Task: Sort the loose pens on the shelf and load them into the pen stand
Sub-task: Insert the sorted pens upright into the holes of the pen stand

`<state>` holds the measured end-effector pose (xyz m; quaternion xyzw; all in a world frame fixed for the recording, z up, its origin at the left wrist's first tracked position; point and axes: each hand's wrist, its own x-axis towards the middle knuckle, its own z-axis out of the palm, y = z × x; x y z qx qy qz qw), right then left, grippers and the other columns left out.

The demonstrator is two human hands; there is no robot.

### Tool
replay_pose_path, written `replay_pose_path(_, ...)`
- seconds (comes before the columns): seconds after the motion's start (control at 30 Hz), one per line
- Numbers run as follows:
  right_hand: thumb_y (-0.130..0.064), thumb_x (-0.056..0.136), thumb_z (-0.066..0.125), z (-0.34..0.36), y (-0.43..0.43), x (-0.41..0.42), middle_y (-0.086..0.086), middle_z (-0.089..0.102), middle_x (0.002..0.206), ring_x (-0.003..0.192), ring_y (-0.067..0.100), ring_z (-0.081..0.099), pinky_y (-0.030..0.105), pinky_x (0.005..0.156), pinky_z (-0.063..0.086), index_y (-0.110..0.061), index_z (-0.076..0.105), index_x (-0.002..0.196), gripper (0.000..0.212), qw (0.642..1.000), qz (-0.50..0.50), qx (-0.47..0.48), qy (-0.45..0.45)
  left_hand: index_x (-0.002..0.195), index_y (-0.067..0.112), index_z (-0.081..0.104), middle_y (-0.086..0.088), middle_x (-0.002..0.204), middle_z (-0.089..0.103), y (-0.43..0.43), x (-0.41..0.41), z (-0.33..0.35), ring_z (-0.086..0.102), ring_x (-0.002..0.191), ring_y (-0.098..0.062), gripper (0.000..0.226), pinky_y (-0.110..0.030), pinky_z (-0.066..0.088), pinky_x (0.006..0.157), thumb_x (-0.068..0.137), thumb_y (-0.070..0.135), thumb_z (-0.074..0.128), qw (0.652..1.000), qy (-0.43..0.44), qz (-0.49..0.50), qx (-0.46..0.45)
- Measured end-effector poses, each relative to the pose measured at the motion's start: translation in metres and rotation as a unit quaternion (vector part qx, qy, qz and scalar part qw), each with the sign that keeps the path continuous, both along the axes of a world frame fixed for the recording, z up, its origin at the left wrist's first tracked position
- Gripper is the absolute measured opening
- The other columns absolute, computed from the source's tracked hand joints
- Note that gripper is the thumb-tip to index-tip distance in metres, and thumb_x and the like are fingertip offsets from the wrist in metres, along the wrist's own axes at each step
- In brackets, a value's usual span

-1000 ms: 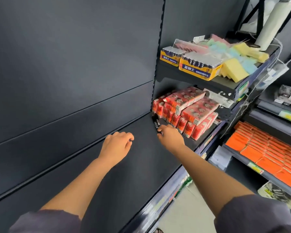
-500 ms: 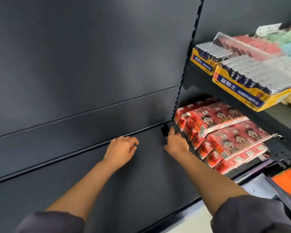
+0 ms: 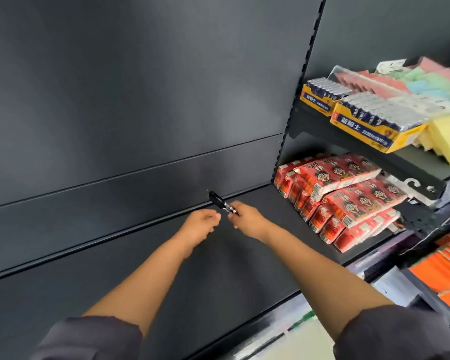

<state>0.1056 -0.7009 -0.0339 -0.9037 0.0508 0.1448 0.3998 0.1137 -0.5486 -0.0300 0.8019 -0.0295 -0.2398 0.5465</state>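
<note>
Our right hand (image 3: 247, 222) pinches pen (image 3: 222, 204), pointing 10 o'clock. Our left hand (image 3: 201, 226) at 9 o'clock, loosely curled, empty, over shelf (image 3: 218, 276).

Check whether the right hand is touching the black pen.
Touching. The head view shows the right hand pinching the near end of the black pen, with the rest sticking out beyond the hand.

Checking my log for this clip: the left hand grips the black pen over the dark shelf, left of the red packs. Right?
Wrong hand. The head view shows the right hand gripping the black pen over the dark shelf, left of the red packs; the left hand holds nothing.
</note>
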Motion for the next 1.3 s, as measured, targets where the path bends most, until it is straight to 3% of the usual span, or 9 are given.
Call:
replay_pose_path(0.17,-0.017,0.100,0.038,0.033,0.066,-0.036,0.002,0.047,0.064,0.047,0.010,0.037,0.022,0.043,0.028,-0.013,0.047,0.094,0.011,0.978,0.034,0.204,0.021,0.089,0.015,0.057,-0.003,0.080,0.062,0.039,-0.029,0.022,0.058,0.074,-0.020,0.019,-0.036,0.047,0.081,0.096,0.032,0.050,0.981,0.058,0.076,-0.169)
replay_pose_path(0.27,-0.018,0.102,0.036,0.048,0.096,-0.056,0.004,0.053,0.069,0.051,0.011,0.044,0.022,0.047,0.035,-0.011,0.050,0.102,0.016,0.963,0.072,0.256,0.046,0.094,0.004,0.056,-0.012,0.068,0.058,0.066,-0.050,0.034,0.046,0.047,-0.024,0.018,-0.034,0.050,0.056,0.096,0.021,0.051,0.954,0.045,0.143,-0.261)
replay_pose_path(0.37,-0.030,0.103,0.037,0.060,0.121,-0.072,0.005,0.061,0.076,0.060,0.012,0.054,0.022,0.056,0.045,-0.011,0.054,0.105,0.026,0.956,0.102,0.264,0.080,0.090,0.007,0.059,-0.006,0.080,0.071,0.092,-0.072,0.043,0.042,0.038,-0.022,0.020,-0.025,0.039,0.036,0.098,0.021,0.047,0.938,0.010,0.171,-0.300)
replay_pose_path(0.53,-0.034,0.093,0.055,0.068,0.147,-0.097,-0.004,0.059,0.074,0.068,0.008,0.056,0.021,0.062,0.044,-0.017,0.059,0.080,0.022,0.988,0.112,0.102,0.012,0.094,0.014,0.057,-0.003,0.095,0.069,0.129,-0.113,0.057,0.066,0.078,-0.019,0.015,-0.035,0.054,0.067,0.099,0.017,0.044,0.936,-0.068,0.217,-0.269)
replay_pose_path(0.63,-0.027,0.091,0.056,0.068,0.160,-0.117,-0.003,0.065,0.084,0.066,0.008,0.058,0.019,0.060,0.043,-0.018,0.062,0.084,0.013,0.988,0.049,0.123,-0.079,0.095,0.017,0.058,0.000,0.088,0.069,0.152,-0.146,0.056,0.067,0.077,-0.016,0.015,-0.036,0.052,0.076,0.099,0.018,0.044,0.947,-0.098,0.224,-0.210)
replay_pose_path(0.8,-0.016,0.096,0.046,0.072,0.206,-0.167,-0.005,0.062,0.094,0.067,0.009,0.056,0.012,0.054,0.039,-0.018,0.059,0.119,0.027,0.963,0.094,0.230,-0.105,0.097,0.018,0.058,-0.002,0.086,0.067,0.183,-0.220,0.045,0.064,0.063,-0.012,0.015,-0.023,0.051,0.060,0.098,0.014,0.044,0.956,-0.136,0.226,-0.131)
replay_pose_path(0.87,-0.016,0.096,0.046,0.072,0.230,-0.188,-0.006,0.061,0.082,0.061,0.007,0.052,0.009,0.047,0.038,-0.016,0.061,0.110,0.021,0.954,0.124,0.258,-0.091,0.097,0.016,0.059,-0.001,0.084,0.067,0.200,-0.248,0.040,0.063,0.062,-0.008,0.015,-0.016,0.049,0.055,0.098,0.012,0.045,0.952,-0.147,0.241,-0.119)
replay_pose_path(1.07,-0.029,0.097,0.050,0.073,0.293,-0.238,-0.003,0.060,0.069,0.056,0.006,0.054,0.018,0.043,0.039,-0.017,0.063,0.081,0.024,0.933,0.164,0.313,-0.062,0.092,0.017,0.043,-0.005,0.078,0.068,0.264,-0.313,0.035,0.064,0.070,-0.013,0.010,-0.021,0.053,0.058,0.095,0.010,0.051,0.928,-0.170,0.311,-0.114)
replay_pose_path(1.3,-0.021,0.094,0.055,0.087,0.408,-0.287,-0.002,0.062,0.070,0.053,0.006,0.056,0.018,0.044,0.043,-0.017,0.062,0.088,0.010,0.910,0.240,0.338,-0.018,0.090,0.013,0.044,-0.003,0.077,0.072,0.366,-0.389,0.040,0.066,0.065,-0.020,0.009,-0.026,0.053,0.058,0.095,0.015,0.052,0.895,-0.188,0.384,-0.130)
